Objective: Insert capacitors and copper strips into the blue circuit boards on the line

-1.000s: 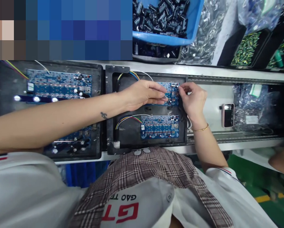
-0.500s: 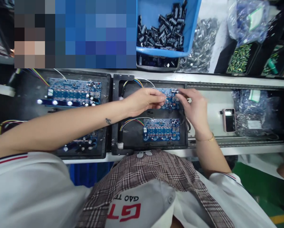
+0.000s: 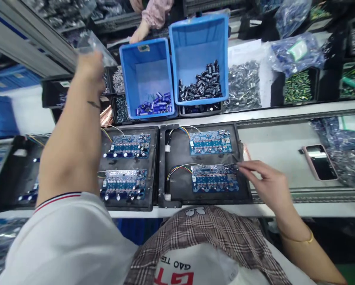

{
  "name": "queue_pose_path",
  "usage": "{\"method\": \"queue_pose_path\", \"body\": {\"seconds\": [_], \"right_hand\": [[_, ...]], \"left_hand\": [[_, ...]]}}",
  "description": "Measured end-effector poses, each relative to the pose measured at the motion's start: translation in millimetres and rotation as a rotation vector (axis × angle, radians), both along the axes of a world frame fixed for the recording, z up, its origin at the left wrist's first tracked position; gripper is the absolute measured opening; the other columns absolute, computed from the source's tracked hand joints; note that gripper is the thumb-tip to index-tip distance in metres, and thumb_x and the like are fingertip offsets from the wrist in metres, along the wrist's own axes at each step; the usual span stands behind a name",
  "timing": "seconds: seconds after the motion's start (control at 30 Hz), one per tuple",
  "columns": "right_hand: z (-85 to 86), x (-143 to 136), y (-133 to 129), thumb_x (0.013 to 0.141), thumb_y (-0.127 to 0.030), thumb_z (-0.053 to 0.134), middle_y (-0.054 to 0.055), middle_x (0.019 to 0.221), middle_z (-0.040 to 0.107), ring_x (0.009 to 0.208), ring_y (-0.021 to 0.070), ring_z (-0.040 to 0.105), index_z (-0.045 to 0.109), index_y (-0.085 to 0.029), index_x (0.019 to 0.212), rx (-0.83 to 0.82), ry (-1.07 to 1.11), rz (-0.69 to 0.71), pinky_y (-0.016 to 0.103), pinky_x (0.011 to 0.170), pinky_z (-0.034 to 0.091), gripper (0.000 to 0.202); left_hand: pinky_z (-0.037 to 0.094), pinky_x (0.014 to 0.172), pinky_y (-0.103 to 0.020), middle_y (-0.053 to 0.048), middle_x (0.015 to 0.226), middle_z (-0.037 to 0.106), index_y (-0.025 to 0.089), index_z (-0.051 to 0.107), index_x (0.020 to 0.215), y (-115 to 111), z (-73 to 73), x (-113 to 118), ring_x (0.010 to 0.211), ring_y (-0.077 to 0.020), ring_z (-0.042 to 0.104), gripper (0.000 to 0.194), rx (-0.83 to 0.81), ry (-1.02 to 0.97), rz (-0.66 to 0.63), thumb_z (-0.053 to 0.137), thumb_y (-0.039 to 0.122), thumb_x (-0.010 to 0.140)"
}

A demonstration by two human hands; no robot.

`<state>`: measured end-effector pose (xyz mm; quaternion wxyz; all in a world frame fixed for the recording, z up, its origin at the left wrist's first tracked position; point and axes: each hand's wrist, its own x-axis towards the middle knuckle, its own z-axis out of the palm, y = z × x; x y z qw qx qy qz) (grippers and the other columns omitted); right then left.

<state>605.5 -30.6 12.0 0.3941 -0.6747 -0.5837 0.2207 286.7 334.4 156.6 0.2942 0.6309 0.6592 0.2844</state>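
My right hand (image 3: pixel 268 184) has its thumb and forefinger pinched at the right end of the lower blue circuit board (image 3: pixel 214 179). Whatever sits between those fingertips is too small to make out. Above that board, in the same black tray (image 3: pixel 173 158), lies a second blue circuit board (image 3: pixel 210 143); coloured wires run from both. Far up and to the left is my left hand (image 3: pixel 90 67), stretched out beside a clear plastic bag (image 3: pixel 96 45). Motion smears its fingers, so their grip does not show.
Two blue bins stand behind the trays, holding purple capacitors (image 3: pixel 156 105) and black capacitors (image 3: pixel 202 85). A neighbouring tray to the left carries populated boards (image 3: pixel 125 184). A phone (image 3: pixel 320 162) lies at right. Another person's hand (image 3: pixel 140 31) is behind the bins.
My left hand has left the upper board and swung up and left. My right hand has shifted from the upper board to the lower one. The view has also moved.
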Motion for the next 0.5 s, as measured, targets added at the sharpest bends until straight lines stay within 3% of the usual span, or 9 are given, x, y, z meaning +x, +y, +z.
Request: {"method": "queue_pose_path", "body": {"seconds": [0.07,0.13,0.2,0.27,0.33,0.4,0.5], "right_hand": [[-6.4,-8,-8,0.09,-0.028,0.065,0.0,0.098,0.077,0.088,0.0229,0.074,0.075,-0.033,0.101,0.021,0.033,0.066,0.043,0.084,0.062,0.016],[-9.8,-17,-11,0.09,-0.026,0.064,0.0,0.097,0.077,0.087,0.0222,0.075,0.074,-0.033,0.102,0.046,0.051,0.071,0.042,0.082,0.064,0.017],[-10.0,-23,-14,0.089,-0.025,0.066,-0.001,0.094,0.078,0.083,0.021,0.075,0.074,-0.032,0.101,0.062,0.039,0.033,0.039,0.077,0.064,0.016],[-7.9,-23,-18,0.088,-0.024,0.067,-0.001,0.091,0.078,0.078,0.0198,0.075,0.073,-0.032,0.1,0.066,0.009,0.001,0.036,0.074,0.064,0.015],[-5.3,-17,-25,0.089,-0.023,0.065,-0.001,0.09,0.078,0.078,0.0197,0.075,0.073,-0.032,0.098,0.061,-0.018,-0.02,0.036,0.073,0.063,0.015],[-4.7,-11,-33,0.09,-0.022,0.063,-0.001,0.09,0.077,0.079,0.0199,0.074,0.072,-0.032,0.099,0.048,-0.034,-0.035,0.036,0.074,0.062,0.016],[-10.7,-7,-40,0.092,-0.02,0.06,0.002,0.093,0.074,0.085,0.0199,0.072,0.071,-0.03,0.1,0.036,-0.058,-0.051,0.039,0.081,0.06,0.016]], "left_hand": [[0.011,0.123,-0.024,0.012,0.122,0.058,0.018,0.043,0.139,-4,-16.4,26,0.143,-0.0054,0.016,0.042,0.068,0.162,-0.118,0.048,0.032,0.1],[-0.006,0.123,-0.026,0.012,0.147,0.045,0.022,0.041,0.144,-26,-45.4,70,0.148,-0.0119,0.0,0.057,0.167,0.187,-0.402,0.061,0.037,0.093],[-0.001,0.122,-0.028,0.007,0.154,0.039,0.023,0.047,0.142,-49,-74.4,119,0.148,-0.0194,0.0,0.06,0.158,0.108,-0.642,0.064,0.046,0.089],[0.0,0.119,-0.029,0.004,0.154,0.038,0.023,0.049,0.142,-61,-93.7,157,0.145,-0.0251,0.002,0.066,0.026,0.069,-0.715,0.065,0.054,0.086],[-0.007,0.118,-0.03,0.006,0.155,0.032,0.025,0.043,0.147,-59,-101.4,178,0.143,-0.0267,0.002,0.073,-0.074,0.119,-0.701,0.062,0.062,0.087],[-0.01,0.117,-0.028,0.011,0.157,0.021,0.029,0.035,0.151,-47,-102.1,184,0.141,-0.0246,0.005,0.078,-0.117,0.214,-0.748,0.059,0.067,0.087],[-0.002,0.117,-0.025,0.01,0.153,0.012,0.03,0.033,0.15,-26,-100.5,179,0.138,-0.0222,0.014,0.081,-0.079,0.326,-0.826,0.058,0.072,0.086]]}}
